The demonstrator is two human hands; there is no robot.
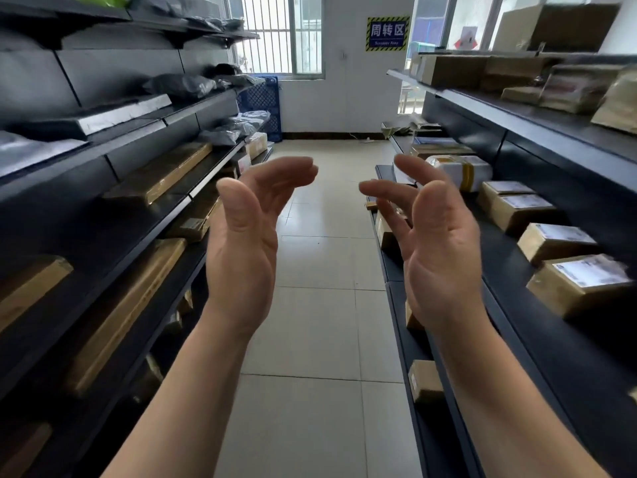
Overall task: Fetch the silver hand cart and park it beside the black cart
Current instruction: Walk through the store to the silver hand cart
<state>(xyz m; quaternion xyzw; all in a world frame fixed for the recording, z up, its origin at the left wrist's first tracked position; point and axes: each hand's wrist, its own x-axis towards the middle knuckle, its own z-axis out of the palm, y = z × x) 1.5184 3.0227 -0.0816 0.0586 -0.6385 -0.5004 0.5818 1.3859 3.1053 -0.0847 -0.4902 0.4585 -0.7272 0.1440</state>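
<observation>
Over the floor [320, 263], my left hand [244, 243] and right hand [437, 246] hover apart, loose, empty; parcels [551, 239] beside it, probably cardboard.

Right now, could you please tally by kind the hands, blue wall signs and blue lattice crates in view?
hands: 2, the left hand and the right hand, both empty with fingers relaxed
blue wall sign: 1
blue lattice crate: 1
total: 4

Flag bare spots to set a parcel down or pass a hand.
Free: the tiled aisle floor between the left shelving and right shelving, bare nearly to the far wall; the front strip of the upper right shelf. Crowded: labelled cartons on the right middle shelf, flat brown cartons on the left.
</observation>
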